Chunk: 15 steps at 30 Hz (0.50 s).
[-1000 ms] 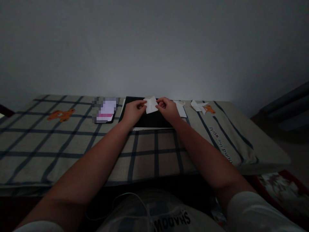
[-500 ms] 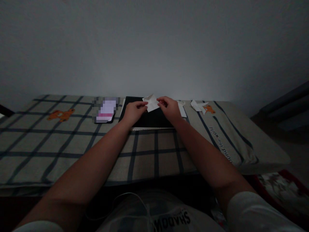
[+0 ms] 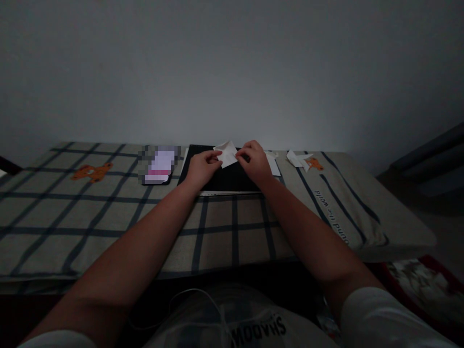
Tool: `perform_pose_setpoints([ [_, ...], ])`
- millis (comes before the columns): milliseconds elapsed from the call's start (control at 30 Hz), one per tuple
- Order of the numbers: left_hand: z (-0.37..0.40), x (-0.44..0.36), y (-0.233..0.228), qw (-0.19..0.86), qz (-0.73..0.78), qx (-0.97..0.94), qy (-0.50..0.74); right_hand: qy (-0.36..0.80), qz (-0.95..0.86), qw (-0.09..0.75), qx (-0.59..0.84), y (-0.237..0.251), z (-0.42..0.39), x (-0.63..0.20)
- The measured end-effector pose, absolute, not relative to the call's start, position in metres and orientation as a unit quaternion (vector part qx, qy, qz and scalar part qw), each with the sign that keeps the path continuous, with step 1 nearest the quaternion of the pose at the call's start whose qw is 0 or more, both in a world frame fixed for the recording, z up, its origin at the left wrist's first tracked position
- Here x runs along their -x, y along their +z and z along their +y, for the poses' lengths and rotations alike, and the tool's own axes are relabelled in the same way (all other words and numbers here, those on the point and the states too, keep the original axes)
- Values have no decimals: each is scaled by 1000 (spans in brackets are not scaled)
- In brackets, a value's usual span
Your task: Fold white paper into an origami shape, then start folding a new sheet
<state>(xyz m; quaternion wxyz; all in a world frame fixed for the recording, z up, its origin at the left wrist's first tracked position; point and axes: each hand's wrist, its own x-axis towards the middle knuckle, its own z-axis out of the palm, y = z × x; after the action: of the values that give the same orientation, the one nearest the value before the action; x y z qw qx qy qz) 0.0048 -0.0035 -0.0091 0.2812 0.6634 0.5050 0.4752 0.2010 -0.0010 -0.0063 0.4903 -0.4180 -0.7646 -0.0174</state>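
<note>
A folded white sheet of paper (image 3: 226, 155) is held over a black notebook or folder (image 3: 228, 181). My left hand (image 3: 203, 168) grips its left edge between thumb and fingers. At its right corner, the thumb and index finger of my right hand (image 3: 255, 162) are pinched together on the paper. Under the black cover, white page edges show along the front. More white paper (image 3: 273, 164) lies beside my right hand, partly hidden by it. Farther right rests a folded white paper piece (image 3: 298, 159) with pointed ends.
On the left lies a phone (image 3: 158, 166) with a lit, partly blurred screen. A checked cloth (image 3: 119, 212) with bear prints covers the surface, which meets a grey wall (image 3: 232, 72) behind. Below at right is a red container (image 3: 431, 285) with pale contents. A white cable (image 3: 194, 290) crosses my lap.
My right thumb and index finger have closed together at the paper's right corner, and the other fingers have lifted slightly. My left hand and the paper have hardly moved.
</note>
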Motion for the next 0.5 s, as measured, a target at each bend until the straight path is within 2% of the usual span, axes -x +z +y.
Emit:
perform_pose_setpoints([
  [133,-2,-5,-10,274,517,-646,490,-70,-795,466,382,-4,-4,-202],
  [300,-1,-5,-10,280,524,-634,495,-77,-834,430,336,-1,-7,-202],
  [500,-2,-6,-9,280,498,-646,507,-58,-822,409,391,-2,-7,-202],
])
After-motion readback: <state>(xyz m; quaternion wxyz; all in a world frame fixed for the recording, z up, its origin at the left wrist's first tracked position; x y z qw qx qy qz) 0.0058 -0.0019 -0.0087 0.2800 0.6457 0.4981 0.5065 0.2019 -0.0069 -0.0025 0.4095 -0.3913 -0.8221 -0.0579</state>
